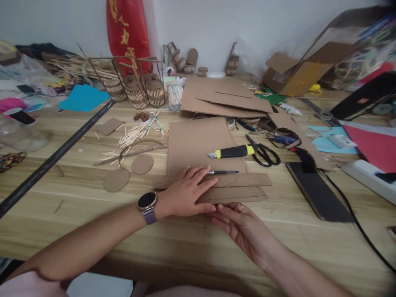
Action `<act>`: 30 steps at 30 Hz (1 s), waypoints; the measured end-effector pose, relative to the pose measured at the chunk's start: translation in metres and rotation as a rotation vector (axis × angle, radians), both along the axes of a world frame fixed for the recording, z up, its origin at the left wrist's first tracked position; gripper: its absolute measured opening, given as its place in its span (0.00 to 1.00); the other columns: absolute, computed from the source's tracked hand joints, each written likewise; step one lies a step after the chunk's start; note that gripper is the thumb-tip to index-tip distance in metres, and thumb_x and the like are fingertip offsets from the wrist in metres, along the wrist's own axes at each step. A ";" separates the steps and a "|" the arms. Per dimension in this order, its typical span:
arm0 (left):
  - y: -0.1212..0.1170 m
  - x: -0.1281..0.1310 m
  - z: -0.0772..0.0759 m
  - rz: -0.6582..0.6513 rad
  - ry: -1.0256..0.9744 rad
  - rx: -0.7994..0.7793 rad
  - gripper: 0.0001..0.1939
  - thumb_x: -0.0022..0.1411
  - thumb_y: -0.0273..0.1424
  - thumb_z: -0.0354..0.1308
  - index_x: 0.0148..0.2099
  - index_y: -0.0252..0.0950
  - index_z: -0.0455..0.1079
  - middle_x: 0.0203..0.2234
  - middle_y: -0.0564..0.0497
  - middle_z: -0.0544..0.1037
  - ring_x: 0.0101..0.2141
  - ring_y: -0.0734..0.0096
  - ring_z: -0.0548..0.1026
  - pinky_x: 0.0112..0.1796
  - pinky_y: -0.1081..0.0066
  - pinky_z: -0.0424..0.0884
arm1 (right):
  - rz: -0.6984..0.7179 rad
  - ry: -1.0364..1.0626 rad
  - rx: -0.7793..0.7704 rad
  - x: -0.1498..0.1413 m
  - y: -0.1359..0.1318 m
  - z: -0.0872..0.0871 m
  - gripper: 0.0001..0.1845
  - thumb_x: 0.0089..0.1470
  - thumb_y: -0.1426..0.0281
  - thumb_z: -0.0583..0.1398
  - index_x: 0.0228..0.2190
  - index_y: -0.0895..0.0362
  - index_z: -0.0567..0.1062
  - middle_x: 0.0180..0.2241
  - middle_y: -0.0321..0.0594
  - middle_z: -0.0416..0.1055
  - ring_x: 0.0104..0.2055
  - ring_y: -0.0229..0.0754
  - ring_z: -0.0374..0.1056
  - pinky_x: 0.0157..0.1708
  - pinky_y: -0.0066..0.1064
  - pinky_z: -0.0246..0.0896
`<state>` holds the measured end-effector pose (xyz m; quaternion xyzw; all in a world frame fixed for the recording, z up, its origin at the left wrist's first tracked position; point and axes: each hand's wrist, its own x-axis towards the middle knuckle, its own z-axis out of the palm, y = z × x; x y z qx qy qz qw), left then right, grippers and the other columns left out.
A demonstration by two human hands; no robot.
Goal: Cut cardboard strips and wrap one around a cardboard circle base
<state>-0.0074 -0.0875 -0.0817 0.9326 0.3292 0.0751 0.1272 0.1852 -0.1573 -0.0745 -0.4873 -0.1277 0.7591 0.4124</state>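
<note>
Left hand: the left hand point(192, 192) lies palm down across the cardboard strip point(244, 180); its fingers are spread, the fingertips reaching past the strip onto the cardboard sheet point(198, 142); the thumb points toward the right hand
Right hand: the right hand point(239, 227) is at the near edge of the lined cardboard piece point(244, 194); its fingers are bent and close together, the thumb near the left thumb; whether they pinch the edge, I cannot tell
Cardboard: the strip lies crosswise, over part of the lined cardboard piece; the sheet lies flat just beyond, in the middle of the wooden table point(148, 255)
Pen: the black pen point(225, 172) lies beside the strip, close to the left fingertips
Cutting tools: the yellow and black utility knife point(233, 152) lies on the sheet, blade toward the left; the black scissors point(266, 154) are beside it, handles toward the right
Discs: 2 cardboard discs point(142, 164) lie left of the sheet, near the loose sticks point(133, 136)
Phone: the dark phone point(318, 192) lies to the right of the strip, apart from it
Back: 3 barrel-shaped models point(155, 91) stand near the red bag point(128, 33)
</note>
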 end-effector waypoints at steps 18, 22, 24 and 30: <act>-0.003 -0.004 0.013 -0.011 -0.003 0.000 0.38 0.69 0.55 0.40 0.69 0.34 0.54 0.69 0.32 0.49 0.67 0.41 0.50 0.60 0.37 0.52 | -0.112 -0.049 0.179 -0.021 0.000 0.001 0.17 0.33 0.62 0.77 0.23 0.57 0.79 0.24 0.35 0.76 0.31 0.37 0.71 0.37 0.29 0.71; -0.006 -0.002 0.012 0.010 0.002 0.045 0.36 0.70 0.54 0.39 0.69 0.35 0.54 0.69 0.33 0.50 0.66 0.39 0.52 0.59 0.35 0.53 | -0.127 -0.059 0.180 -0.022 -0.002 0.000 0.18 0.32 0.62 0.77 0.21 0.57 0.78 0.25 0.36 0.77 0.31 0.39 0.73 0.36 0.31 0.71; -0.010 0.000 0.014 0.016 0.036 0.108 0.37 0.69 0.55 0.41 0.69 0.35 0.55 0.69 0.32 0.51 0.66 0.36 0.51 0.57 0.32 0.53 | -0.112 -0.059 0.165 -0.021 -0.003 -0.001 0.17 0.33 0.63 0.77 0.21 0.57 0.77 0.24 0.36 0.76 0.30 0.39 0.73 0.36 0.31 0.72; -0.037 -0.008 0.026 -0.059 0.041 0.631 0.15 0.70 0.34 0.54 0.51 0.30 0.71 0.56 0.36 0.71 0.55 0.51 0.68 0.55 0.50 0.65 | -0.084 -0.072 0.054 -0.010 -0.005 0.002 0.20 0.34 0.62 0.77 0.22 0.58 0.74 0.28 0.44 0.80 0.37 0.45 0.78 0.41 0.34 0.72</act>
